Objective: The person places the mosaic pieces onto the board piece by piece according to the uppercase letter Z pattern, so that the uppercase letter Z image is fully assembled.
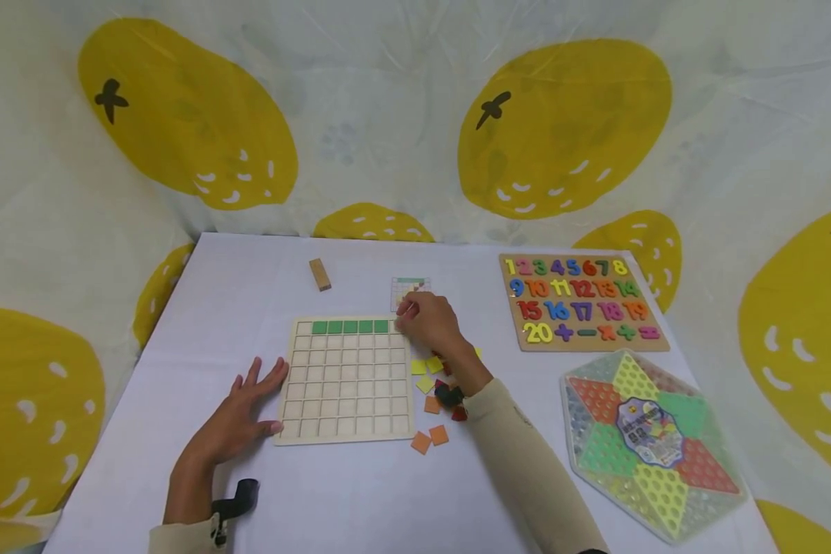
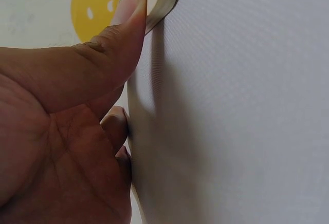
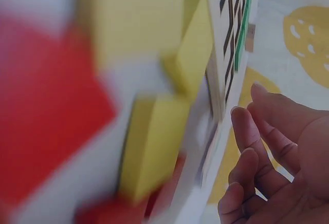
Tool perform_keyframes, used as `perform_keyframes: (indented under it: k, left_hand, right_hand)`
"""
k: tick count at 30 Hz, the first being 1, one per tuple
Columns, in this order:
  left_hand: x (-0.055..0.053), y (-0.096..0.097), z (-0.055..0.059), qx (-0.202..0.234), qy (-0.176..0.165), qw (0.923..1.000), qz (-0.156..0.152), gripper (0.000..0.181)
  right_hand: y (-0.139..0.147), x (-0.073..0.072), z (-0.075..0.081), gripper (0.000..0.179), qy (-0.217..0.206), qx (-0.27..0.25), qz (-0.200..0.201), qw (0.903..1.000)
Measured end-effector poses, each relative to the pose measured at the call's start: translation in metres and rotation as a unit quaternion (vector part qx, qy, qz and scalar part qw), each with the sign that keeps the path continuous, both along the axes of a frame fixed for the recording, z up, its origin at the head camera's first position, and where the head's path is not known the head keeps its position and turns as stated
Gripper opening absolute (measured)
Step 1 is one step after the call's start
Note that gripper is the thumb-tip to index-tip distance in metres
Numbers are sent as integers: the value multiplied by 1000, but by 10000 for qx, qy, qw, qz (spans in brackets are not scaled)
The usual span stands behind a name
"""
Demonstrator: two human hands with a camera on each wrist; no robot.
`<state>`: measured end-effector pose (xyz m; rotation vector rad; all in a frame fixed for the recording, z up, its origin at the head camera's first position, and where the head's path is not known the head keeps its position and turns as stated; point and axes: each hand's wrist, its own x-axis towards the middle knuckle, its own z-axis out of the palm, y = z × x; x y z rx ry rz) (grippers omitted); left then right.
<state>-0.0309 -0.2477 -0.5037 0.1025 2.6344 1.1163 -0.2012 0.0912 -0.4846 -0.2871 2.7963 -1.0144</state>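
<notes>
The pale grid board [image 1: 346, 373] lies flat on the table, near-square, its longer axis hard to tell, its green row [image 1: 349, 327] running left to right along the far edge; the left hand [image 1: 231, 423], fingers spread, touches its left side; the right hand [image 1: 431, 322], fingers loosely bent, is at the far right corner; numerals 1 to 20 fill the number puzzle [image 1: 589, 346]; only the right wrist view shows how thick the yellow tiles [image 3: 157, 144] are.
</notes>
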Motion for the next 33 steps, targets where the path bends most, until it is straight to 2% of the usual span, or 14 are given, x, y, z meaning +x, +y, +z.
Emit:
perform_keyframes:
  k: [8, 16, 20, 24, 33]
  left_hand:
    - [-2, -3, -2, -58, -16, 10000, -5, 112]
    - [0, -1, -2, 14, -1, 10000, -23, 112]
    - [-1, -2, -3, 17, 25, 10000, -50, 111]
    - [-1, -3, -4, 28, 69, 9999, -71, 111]
    - [-1, -2, -4, 56, 68, 9999, -88, 110]
  right_hand:
    - [42, 10, 3, 13, -389, -79, -312, 9987]
    - [69, 22, 3, 22, -919, 485, -232, 9943]
    - [74, 25, -2, 22, -1051, 526, -112, 9930]
    - [73, 27, -6, 18, -994, 441, 37, 9941]
    - [60, 29, -4, 16, -876, 6, 339, 9956]
